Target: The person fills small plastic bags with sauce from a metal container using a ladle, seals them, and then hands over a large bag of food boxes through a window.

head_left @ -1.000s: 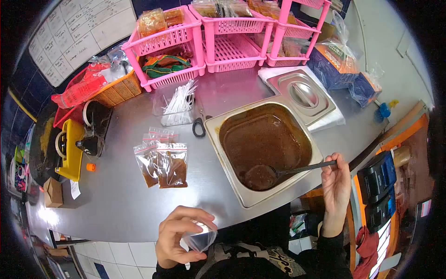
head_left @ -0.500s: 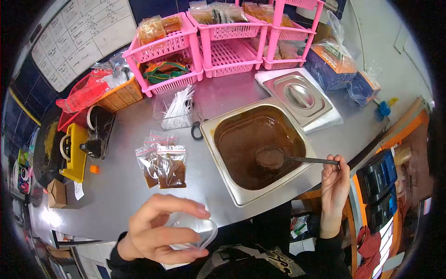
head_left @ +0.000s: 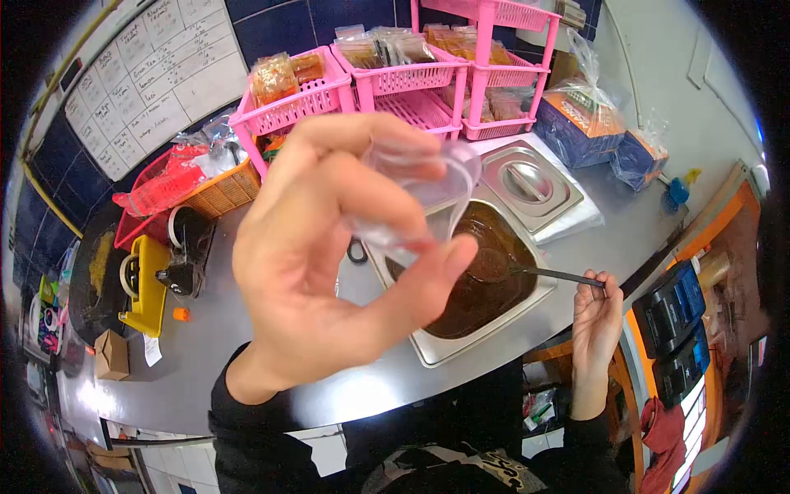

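Note:
My left hand [head_left: 321, 263] is raised close to the camera, its fingers and thumb curled round a small clear plastic bag [head_left: 462, 185] whose mouth gapes in a rounded loop. No filling shows in the bag, though it is blurred. My right hand [head_left: 598, 317] grips the end of the dark handle of a ladle [head_left: 559, 277]. The ladle's bowl rests in thick brown sauce [head_left: 457, 319] inside a square steel pan [head_left: 491, 339]. My left hand covers part of the pan.
Pink tiered racks [head_left: 411, 78] with filled bags stand at the back. A steel lid [head_left: 531, 185] lies behind the pan. Scissors [head_left: 356, 251] show partly. At left are a yellow holder [head_left: 148, 284], an orange cap [head_left: 182, 314] and an orange basket [head_left: 218, 193].
My left hand has risen toward the camera and moved right with the plastic bag, now hiding the filled bags and the straw box. My right hand stays on the ladle, nearly still.

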### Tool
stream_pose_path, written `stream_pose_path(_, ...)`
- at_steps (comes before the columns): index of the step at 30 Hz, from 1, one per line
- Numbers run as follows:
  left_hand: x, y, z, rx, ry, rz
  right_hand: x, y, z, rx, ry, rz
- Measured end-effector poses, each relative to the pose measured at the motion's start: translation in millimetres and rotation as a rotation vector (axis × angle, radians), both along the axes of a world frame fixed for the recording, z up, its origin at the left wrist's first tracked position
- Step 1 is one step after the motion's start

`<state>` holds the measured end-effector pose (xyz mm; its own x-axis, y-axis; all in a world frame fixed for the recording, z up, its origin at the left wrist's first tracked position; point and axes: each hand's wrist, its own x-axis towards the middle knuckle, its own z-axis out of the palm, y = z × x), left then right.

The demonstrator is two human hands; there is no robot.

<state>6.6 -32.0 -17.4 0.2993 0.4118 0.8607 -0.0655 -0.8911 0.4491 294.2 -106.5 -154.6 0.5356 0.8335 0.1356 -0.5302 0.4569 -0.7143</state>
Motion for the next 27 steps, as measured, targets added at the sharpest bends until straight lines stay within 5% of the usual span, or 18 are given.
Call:
stream_pose_path(4,7.7,3.6,3.8,-0.048,-0.112,0.012,4.4,8.1,17.3,0.075,0.007,-0.054)
stream_pose_path(19,18.2,16.6,-16.0,-0.179,0.375,0.186,30.1,34.3,76.0,0.433,-0.097,0.024)
stream_pose_path(27,13.9,20.2,-19.9,-0.259,0.369,0.158,34.7,38.3,89.8,0.456,-0.040,0.052)
